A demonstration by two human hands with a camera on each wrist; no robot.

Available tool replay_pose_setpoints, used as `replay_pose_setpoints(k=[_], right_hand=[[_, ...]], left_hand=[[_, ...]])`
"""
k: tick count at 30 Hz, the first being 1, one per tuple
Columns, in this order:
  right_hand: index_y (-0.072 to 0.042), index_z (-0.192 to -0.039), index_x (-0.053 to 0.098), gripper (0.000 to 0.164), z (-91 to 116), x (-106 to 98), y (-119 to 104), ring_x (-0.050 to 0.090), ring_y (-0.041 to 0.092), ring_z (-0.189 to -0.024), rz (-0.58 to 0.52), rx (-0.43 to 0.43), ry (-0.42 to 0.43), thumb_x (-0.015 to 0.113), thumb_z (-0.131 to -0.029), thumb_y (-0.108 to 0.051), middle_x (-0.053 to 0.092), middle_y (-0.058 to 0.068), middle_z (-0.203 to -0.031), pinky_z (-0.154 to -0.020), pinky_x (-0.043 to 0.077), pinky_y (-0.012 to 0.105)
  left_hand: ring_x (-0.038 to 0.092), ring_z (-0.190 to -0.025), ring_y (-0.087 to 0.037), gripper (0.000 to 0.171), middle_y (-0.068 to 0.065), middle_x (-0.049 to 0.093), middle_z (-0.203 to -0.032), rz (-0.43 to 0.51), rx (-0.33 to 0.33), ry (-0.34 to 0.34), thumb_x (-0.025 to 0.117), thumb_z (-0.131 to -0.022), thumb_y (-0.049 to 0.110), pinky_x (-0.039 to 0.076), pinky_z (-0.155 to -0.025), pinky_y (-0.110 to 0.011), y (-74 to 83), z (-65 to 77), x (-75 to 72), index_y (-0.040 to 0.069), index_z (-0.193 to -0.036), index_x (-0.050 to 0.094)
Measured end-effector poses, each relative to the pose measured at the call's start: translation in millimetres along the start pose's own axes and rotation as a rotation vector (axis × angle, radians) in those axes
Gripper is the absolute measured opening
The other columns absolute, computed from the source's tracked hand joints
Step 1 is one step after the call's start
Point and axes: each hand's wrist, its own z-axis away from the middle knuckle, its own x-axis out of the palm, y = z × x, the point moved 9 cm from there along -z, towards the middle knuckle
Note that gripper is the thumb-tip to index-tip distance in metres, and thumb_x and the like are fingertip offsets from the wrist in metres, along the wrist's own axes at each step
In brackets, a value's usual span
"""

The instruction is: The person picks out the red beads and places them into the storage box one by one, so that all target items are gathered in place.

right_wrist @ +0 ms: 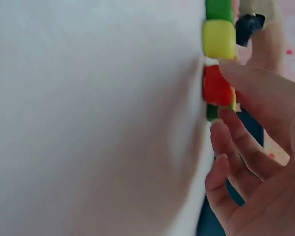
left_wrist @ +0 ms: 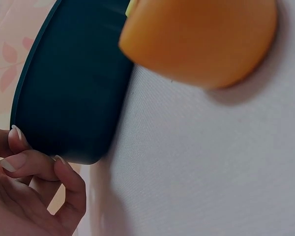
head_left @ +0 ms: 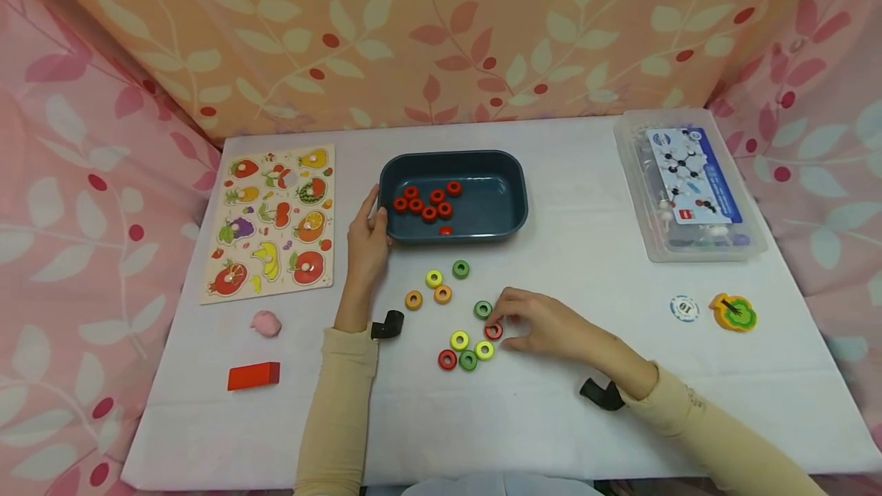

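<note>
A dark teal rectangular dish [head_left: 510, 230] stands mid-table with several small red rings [head_left: 416, 206] inside, toward its left half. My left hand [head_left: 368, 243] holds the dish's left end; in the left wrist view its bent fingertips [left_wrist: 18, 164] meet the dish's corner. In front of the dish lie loose rings in green [head_left: 460, 269], yellow [head_left: 433, 279], orange [head_left: 413, 300] and red. My right hand [head_left: 544, 324] has its thumb and index finger on either side of a red ring [right_wrist: 217, 86] at the group's right edge. A green ring [head_left: 483, 310] and a yellow ring [head_left: 485, 350] lie close by.
At the left are a fruit puzzle board [head_left: 267, 224], a pink pig-like figure [head_left: 266, 324] and a red block [head_left: 253, 376]. A clear plastic case [head_left: 641, 197] stands back right, with a round white token [head_left: 684, 308] and a tree-shaped piece [head_left: 733, 312] before it.
</note>
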Motion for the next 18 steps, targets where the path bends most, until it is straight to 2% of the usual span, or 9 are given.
replay_pose_setpoints(k=[5,9,13,18], right_hand=[[-0.024,-0.109,0.074,0.030,0,6,4,0.058,0.005,-0.095,0.023,0.010,0.022,0.085,-0.081,-0.021,0.060,-0.015,-0.107,-0.085,0.053,0.028],[-0.022,-0.109,0.074,0.030,-3,-3,3,0.060,0.008,-0.090,-0.023,0.001,0.065,0.085,-0.081,-0.019,0.062,-0.014,-0.102,-0.079,0.053,0.028],[-0.020,-0.107,0.074,0.032,-12,-29,1,0.057,0.014,-0.079,-0.065,-0.033,0.190,0.087,-0.078,-0.016,0.063,-0.008,-0.093,-0.066,0.049,0.028],[-0.016,-0.107,0.072,0.034,-28,-75,-1,0.053,0.011,-0.072,-0.047,-0.046,0.401,0.087,-0.078,-0.012,0.058,-0.005,-0.077,-0.061,0.046,0.028]], left_hand=[[0.052,-0.059,-0.018,0.046,-0.005,0.050,-0.066,-0.001,-0.009,-0.004,0.046,-0.108,0.026,0.044,-0.057,-0.024,0.4,1.4,0.6,0.036,-0.152,0.041],[0.052,-0.061,-0.022,0.047,-0.005,0.051,-0.068,0.003,-0.021,-0.015,0.046,-0.108,0.026,0.044,-0.057,-0.024,0.2,1.9,1.3,0.036,-0.153,0.040],[0.053,-0.061,-0.022,0.047,-0.005,0.051,-0.069,-0.012,-0.022,-0.011,0.045,-0.108,0.027,0.045,-0.058,-0.024,0.2,1.6,0.4,0.036,-0.153,0.040],[0.052,-0.060,-0.019,0.046,-0.006,0.051,-0.070,-0.011,-0.014,-0.006,0.046,-0.108,0.027,0.045,-0.058,-0.024,0.8,1.4,0.5,0.036,-0.153,0.040]])
